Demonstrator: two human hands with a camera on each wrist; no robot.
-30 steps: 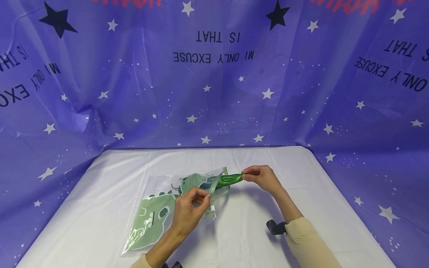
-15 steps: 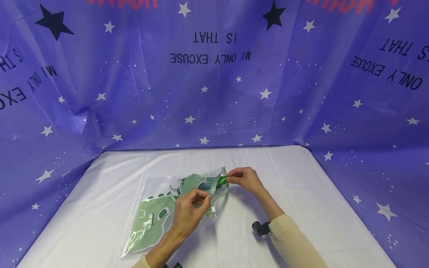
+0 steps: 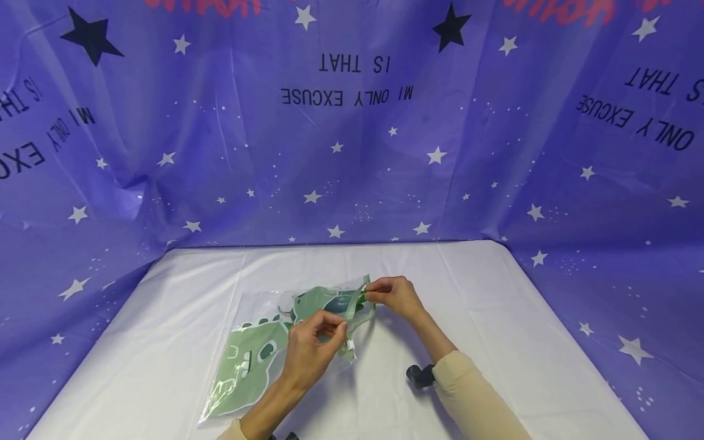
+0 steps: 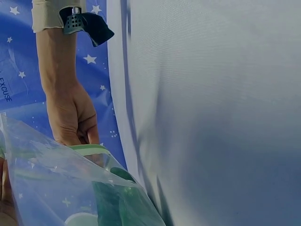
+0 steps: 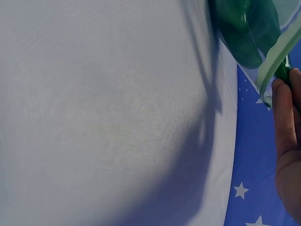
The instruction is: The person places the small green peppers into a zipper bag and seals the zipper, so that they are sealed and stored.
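Note:
A clear zip bag (image 3: pixel 250 366) with a green cartoon dinosaur print lies on the white table, its mouth raised and facing right. My left hand (image 3: pixel 313 342) pinches the near edge of that mouth between thumb and forefinger, close to the white slider (image 3: pixel 350 345). At the opening, my right hand (image 3: pixel 398 296) pinches the end of a glossy green chili pepper (image 3: pixel 362 297). Most of the pepper is inside the bag; in the right wrist view its tip (image 5: pixel 283 70) shows between the fingertips and the pale green zip strip (image 5: pixel 277 56). Dark green shapes (image 5: pixel 240 28) show through the plastic.
The white cloth-covered table (image 3: pixel 467 379) extends around the bag on all sides. A purple curtain with stars (image 3: pixel 352 153) rises behind the table and along both sides. A black camera mount (image 3: pixel 420 376) sticks out from the right wrist.
My right hand has moved left toward the bag's mouth, sliding the green chili pepper in until only its end shows. The left hand has stayed on the bag's edge.

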